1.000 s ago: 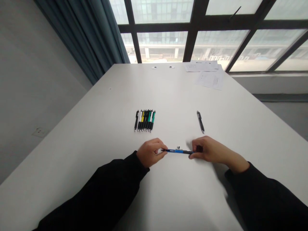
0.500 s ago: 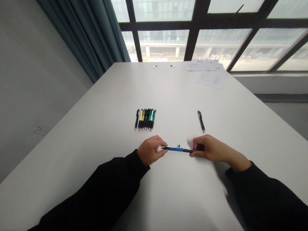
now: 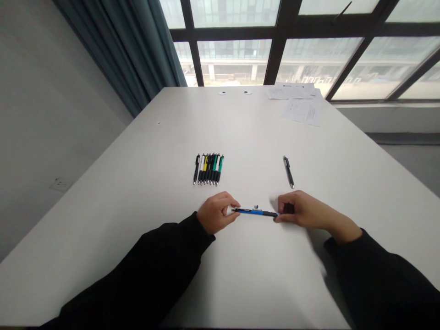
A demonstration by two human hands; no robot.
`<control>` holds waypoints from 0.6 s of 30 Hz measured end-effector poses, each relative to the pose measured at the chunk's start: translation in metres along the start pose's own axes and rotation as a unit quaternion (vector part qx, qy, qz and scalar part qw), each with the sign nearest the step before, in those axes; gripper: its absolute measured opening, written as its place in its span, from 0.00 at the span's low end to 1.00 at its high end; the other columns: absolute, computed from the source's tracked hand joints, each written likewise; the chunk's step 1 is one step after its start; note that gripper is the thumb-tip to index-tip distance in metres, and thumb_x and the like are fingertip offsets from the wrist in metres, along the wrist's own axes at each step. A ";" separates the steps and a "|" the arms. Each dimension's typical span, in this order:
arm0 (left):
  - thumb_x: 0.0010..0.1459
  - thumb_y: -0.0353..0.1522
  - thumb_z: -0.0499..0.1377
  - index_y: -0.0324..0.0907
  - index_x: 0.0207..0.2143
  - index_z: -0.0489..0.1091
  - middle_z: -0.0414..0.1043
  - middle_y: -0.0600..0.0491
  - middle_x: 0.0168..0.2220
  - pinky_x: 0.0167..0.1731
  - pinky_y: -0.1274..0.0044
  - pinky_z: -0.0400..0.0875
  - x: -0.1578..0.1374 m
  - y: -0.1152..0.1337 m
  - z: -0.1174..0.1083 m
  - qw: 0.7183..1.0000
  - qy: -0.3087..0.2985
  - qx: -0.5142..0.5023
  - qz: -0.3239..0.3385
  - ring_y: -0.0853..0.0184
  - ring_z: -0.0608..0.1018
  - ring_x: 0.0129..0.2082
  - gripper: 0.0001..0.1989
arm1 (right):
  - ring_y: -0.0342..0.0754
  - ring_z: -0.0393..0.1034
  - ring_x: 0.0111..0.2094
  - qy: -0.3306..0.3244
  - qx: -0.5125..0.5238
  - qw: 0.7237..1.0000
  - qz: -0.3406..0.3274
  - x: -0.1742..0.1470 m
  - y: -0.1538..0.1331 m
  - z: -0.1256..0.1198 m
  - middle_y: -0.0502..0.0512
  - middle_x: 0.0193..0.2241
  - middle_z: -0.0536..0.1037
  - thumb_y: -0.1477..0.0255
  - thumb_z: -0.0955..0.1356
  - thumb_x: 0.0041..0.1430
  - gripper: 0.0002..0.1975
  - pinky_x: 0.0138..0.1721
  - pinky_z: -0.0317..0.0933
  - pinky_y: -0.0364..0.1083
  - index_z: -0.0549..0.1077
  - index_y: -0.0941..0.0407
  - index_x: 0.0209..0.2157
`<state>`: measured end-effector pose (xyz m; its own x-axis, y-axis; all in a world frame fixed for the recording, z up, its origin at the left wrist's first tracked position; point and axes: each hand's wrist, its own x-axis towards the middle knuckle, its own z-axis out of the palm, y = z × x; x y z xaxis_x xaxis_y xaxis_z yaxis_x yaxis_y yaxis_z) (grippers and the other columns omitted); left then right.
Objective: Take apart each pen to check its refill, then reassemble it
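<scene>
A blue pen with a black grip lies crosswise between my two hands, low over the white table. My left hand pinches its clip end between thumb and forefinger. At the other end, the fingertips of my right hand close on the tip beyond the black grip; they hide the point itself. Just behind the pen's middle sits a small metallic piece, too small to name. Farther back on the left, several pens in black, white, yellow and green lie side by side in a row.
One dark pen lies alone beyond my right hand. Paper sheets rest at the table's far right corner, and two small white discs with dark centres are near the far edge. Behind stand a window and a blue curtain.
The camera view has shifted very slightly. Both hands keep their pinch on the blue pen, with no clear movement of the pen between them.
</scene>
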<state>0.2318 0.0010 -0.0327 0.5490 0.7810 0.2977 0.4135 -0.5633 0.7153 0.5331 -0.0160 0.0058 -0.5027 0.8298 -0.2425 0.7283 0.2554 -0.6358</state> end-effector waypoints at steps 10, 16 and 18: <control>0.51 0.26 0.65 0.38 0.35 0.77 0.69 0.56 0.27 0.26 0.80 0.64 0.001 0.000 0.000 1.000 -0.004 0.001 -0.002 0.75 0.66 0.20 0.07 | 0.42 0.62 0.22 -0.002 0.006 1.000 -0.008 0.000 0.001 0.000 0.48 0.21 0.72 0.63 0.73 0.54 0.12 0.25 0.53 0.43 0.72 0.57 0.30; 0.52 0.27 0.66 0.39 0.36 0.78 0.73 0.53 0.31 0.26 0.80 0.64 0.001 -0.002 0.000 1.000 -0.018 0.007 -0.011 0.75 0.66 0.21 0.07 | 0.43 0.62 0.23 -0.001 -0.008 1.000 -0.030 0.000 -0.001 -0.001 0.49 0.22 0.73 0.67 0.72 0.56 0.08 0.26 0.54 0.43 0.74 0.57 0.33; 0.53 0.27 0.65 0.39 0.36 0.78 0.73 0.53 0.32 0.27 0.80 0.64 0.001 -0.002 -0.001 1.000 -0.023 0.008 -0.011 0.75 0.66 0.21 0.07 | 0.43 0.62 0.23 -0.005 -0.013 0.999 -0.035 0.000 -0.002 -0.001 0.49 0.22 0.73 0.68 0.71 0.57 0.06 0.26 0.54 0.43 0.75 0.57 0.32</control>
<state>0.2304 0.0030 -0.0337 0.5725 0.7804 0.2514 0.4381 -0.5503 0.7108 0.5322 -0.0160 0.0081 -0.5577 0.8045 -0.2044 0.7029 0.3268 -0.6318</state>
